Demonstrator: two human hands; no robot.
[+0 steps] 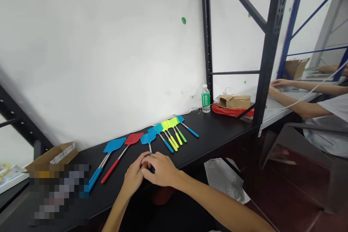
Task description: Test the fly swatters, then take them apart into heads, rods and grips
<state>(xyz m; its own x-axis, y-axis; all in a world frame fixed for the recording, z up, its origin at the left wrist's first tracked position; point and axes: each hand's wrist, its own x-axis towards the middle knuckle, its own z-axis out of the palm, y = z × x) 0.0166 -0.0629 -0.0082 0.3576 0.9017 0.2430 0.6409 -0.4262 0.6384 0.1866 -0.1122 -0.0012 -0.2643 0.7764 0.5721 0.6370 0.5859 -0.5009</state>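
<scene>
Both my hands meet at the near edge of a black table point(214, 134). My left hand point(134, 175) and my right hand point(161, 169) are closed together around the blue handle of a blue fly swatter point(148, 138), whose head lies just beyond my fingers. To its left lie a red fly swatter point(130, 142) and another blue fly swatter point(112, 146). To its right lies a row of several swatters in teal, yellow and green point(171, 127). The handle itself is mostly hidden under my fingers.
A water bottle point(206, 99) and a cardboard box on a red bag point(233, 103) stand at the far end by a black rack post point(268, 54). An open cardboard box point(53, 156) sits at left. Another person's arms point(299, 98) rest on the adjoining table at right.
</scene>
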